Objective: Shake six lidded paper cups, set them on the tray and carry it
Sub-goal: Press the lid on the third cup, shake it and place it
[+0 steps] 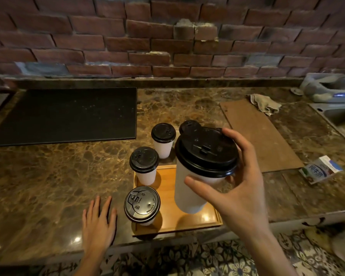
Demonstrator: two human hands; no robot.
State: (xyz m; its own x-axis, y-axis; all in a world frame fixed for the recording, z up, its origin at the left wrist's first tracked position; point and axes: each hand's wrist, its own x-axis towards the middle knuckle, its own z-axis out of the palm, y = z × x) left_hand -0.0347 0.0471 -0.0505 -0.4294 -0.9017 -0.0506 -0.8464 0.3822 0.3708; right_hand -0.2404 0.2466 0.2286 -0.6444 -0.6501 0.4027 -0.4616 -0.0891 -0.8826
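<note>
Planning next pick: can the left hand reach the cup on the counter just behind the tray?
Probably yes. The left hand lies flat on the counter, holding nothing, and bare counter left of the tray leads to that cup. One tray cup stands close beside it.

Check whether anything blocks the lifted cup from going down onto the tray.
Nothing visible does. The right hand holds the lifted cup over the bare right part of the tray; the front cup and back cup on it stand along its left side.
</note>
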